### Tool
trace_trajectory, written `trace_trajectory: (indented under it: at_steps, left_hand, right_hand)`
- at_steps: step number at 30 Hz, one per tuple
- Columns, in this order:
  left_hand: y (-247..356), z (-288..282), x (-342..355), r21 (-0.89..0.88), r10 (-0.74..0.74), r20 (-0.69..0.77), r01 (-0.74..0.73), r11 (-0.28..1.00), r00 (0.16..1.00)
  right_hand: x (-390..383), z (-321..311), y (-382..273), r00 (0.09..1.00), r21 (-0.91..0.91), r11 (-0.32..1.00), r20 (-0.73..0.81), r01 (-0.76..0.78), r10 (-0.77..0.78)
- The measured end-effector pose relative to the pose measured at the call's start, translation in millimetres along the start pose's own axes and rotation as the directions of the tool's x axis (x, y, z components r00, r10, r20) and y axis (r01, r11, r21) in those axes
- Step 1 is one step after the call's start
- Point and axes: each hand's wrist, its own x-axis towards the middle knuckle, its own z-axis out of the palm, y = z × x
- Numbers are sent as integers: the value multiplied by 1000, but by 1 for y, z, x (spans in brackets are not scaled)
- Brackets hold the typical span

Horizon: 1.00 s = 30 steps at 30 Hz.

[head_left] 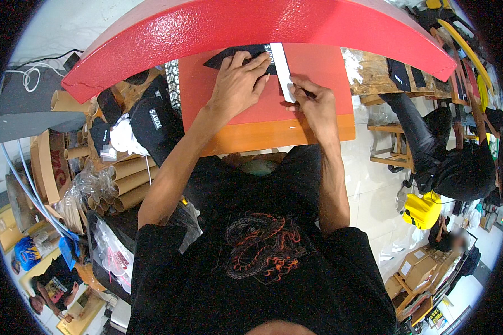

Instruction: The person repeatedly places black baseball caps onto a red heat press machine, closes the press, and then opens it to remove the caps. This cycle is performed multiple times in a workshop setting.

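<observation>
A dark, pointed piece of fabric [218, 60] with white lettering lies on the red surface of the work table [318, 72], its far edge hidden under the red machine arm. My left hand [237, 84] rests on this fabric with its fingers spread. Along the fabric's right side runs a narrow white strip [283, 70], which covers part of the lettering. The near end of that strip is pinched between the thumb and fingers of my right hand [317, 106]. I cannot tell whether the strip is paper, tape or plastic.
A thick, curved red machine arm [251, 25] spans the space just beyond my hands. Black lettered fabric pieces [156, 114] and cardboard tubes [131, 187] lie to the left. At right are a wooden stool [388, 148], a person in dark clothes [458, 167] and a yellow bundle [422, 210].
</observation>
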Motion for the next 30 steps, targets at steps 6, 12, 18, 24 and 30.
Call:
trace_trajectory:
  at_steps: [6,12,18,24,30]
  left_hand:
    - [1,-5,1,-34,-30,58,32,999,998]
    - [-1,0,-3,-27,-41,30,42,999,999]
    - [0,-1,0,-43,-38,40,40,998,998]
    - [2,3,-3,-42,-47,-6,47,998,999]
    - [23,-13,-15,55,-140,-23,141,988,990]
  right_hand:
    - [-16,-51,-4,957,-69,996,-281,60,-77]
    - [-29,-70,-13,830,-840,532,-219,107,-513]
    - [62,-22,-18,725,-592,490,252,640,-641]
    - [114,7,-14,755,-660,421,365,622,-544]
    - [118,9,-1,610,-649,245,425,720,-669]
